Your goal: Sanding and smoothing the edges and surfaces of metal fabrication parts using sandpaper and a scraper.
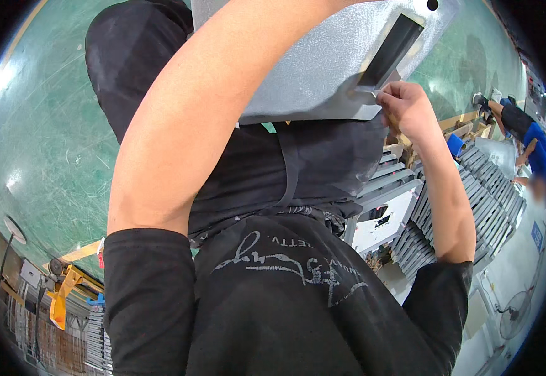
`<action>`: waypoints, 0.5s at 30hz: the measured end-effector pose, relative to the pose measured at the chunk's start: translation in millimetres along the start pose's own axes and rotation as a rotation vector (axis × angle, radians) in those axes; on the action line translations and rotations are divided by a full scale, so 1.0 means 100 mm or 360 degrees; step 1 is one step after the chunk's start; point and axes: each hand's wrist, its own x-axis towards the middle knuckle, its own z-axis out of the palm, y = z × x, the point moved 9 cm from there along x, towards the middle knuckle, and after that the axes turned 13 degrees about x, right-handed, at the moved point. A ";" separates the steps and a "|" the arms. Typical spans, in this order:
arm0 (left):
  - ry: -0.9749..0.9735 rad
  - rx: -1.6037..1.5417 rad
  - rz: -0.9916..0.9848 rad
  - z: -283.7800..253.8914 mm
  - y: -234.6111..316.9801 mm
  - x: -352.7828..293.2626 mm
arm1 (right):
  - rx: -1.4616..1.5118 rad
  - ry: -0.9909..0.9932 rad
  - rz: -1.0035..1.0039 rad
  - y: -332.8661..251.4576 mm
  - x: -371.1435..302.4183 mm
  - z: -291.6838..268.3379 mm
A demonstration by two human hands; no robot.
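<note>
A grey speckled metal panel (pixel 304 78) rests across my thighs, with a round hole near its far right corner. A black rectangular strip (pixel 393 49) sits slantwise on its right part; I cannot tell whether it is stuck on or set into an opening. At the strip's near end my right hand (pixel 406 109) is closed in a pinch. A small pale bit shows by its fingertips, too small to name. My left forearm (pixel 222 81) reaches over the panel's left part, and the left hand lies beyond the upper edge of the picture.
Several grey metal parts (pixel 473 194) are stacked on the right, beside a white panel (pixel 379 222) and wooden pallet pieces. Another person in a blue top (pixel 539 147) is farther right. A yellow metal piece (pixel 64 297) and racks stand at lower left on the green floor (pixel 47 144).
</note>
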 end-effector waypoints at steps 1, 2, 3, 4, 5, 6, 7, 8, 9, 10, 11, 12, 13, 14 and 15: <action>0.0046 -0.0036 -0.0004 -0.02 0.00 0.00 | 0.0240 -0.0038 0.0083 0.06 0.00 0.03; 0.0048 -0.0036 -0.0004 -0.02 -0.01 0.00 | 0.0240 -0.0036 0.0081 0.06 0.00 0.04; 0.0051 -0.0025 0.0000 -0.01 -0.01 0.00 | 0.0227 -0.0011 0.0083 0.05 -0.01 0.04; 0.0054 -0.0014 0.0004 -0.01 0.00 0.01 | 0.0214 0.0014 0.0084 0.05 -0.01 0.03; 0.0054 -0.0008 0.0004 -0.01 -0.01 0.01 | 0.0214 0.0010 0.0080 0.04 -0.02 0.02; 0.0063 -0.0007 0.0002 -0.01 -0.02 0.01 | 0.0023 0.0042 -0.0009 -0.04 -0.03 -0.03; 0.0071 -0.0006 0.0000 -0.01 -0.02 0.01 | -0.0168 0.0073 -0.0099 -0.10 -0.05 -0.07; 0.0071 -0.0004 0.0001 -0.01 -0.02 0.01 | -0.0167 0.0072 -0.0101 -0.08 -0.06 -0.08; 0.0084 -0.0007 0.0007 -0.02 -0.02 0.01 | -0.0446 0.0150 -0.0383 -0.21 -0.09 -0.10; 0.0098 -0.0010 0.0012 -0.03 -0.02 0.01 | -0.0726 0.0229 -0.0666 -0.35 -0.16 -0.08; 0.0100 -0.0012 0.0011 -0.02 -0.02 0.01 | -0.0728 0.0231 -0.0665 -0.36 -0.18 -0.05; 0.0104 -0.0007 0.0018 -0.02 -0.02 0.01 | -0.0956 0.0270 -0.0697 -0.42 -0.21 0.01; 0.0109 -0.0002 0.0024 -0.02 -0.02 0.00 | -0.1185 0.0309 -0.0728 -0.47 -0.24 0.07; 0.0112 0.0001 0.0021 -0.04 -0.02 0.01 | -0.1324 0.0311 -0.0718 -0.49 -0.23 0.11; 0.0084 0.0016 0.0017 -0.04 -0.01 0.01 | -0.1327 0.0311 -0.0721 -0.51 -0.24 0.12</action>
